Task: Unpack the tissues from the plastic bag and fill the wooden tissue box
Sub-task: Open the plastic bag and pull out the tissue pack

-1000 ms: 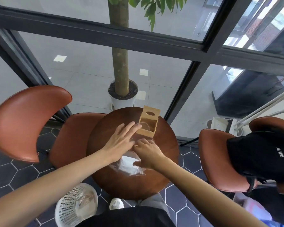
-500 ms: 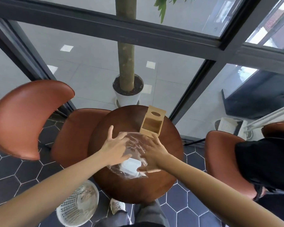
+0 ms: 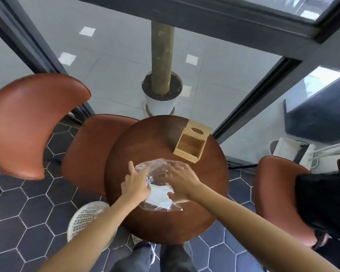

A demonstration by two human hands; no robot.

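Observation:
A clear plastic bag (image 3: 159, 169) lies in the middle of the round brown table (image 3: 145, 142), with a white stack of tissues (image 3: 159, 195) inside its near half. My left hand (image 3: 134, 180) grips the bag's left edge. My right hand (image 3: 182, 181) rests on the bag's right side, thumb against the tissues, fingers spread over the plastic. The wooden tissue box (image 3: 191, 143) lies on its side at the table's far right, its open bottom facing me and empty, the oval slot on its far face.
Brown leather chairs stand to the left (image 3: 33, 122) and right (image 3: 279, 195); a black bag (image 3: 326, 201) lies on the right one. A white mesh bin (image 3: 86, 218) sits on the floor at the near left. A potted tree (image 3: 161, 95) stands behind glass.
My left hand has drawn back from the wooden box and taken hold of the bag's left edge. The bag's far end has been spread open toward the box. The camera has tilted down.

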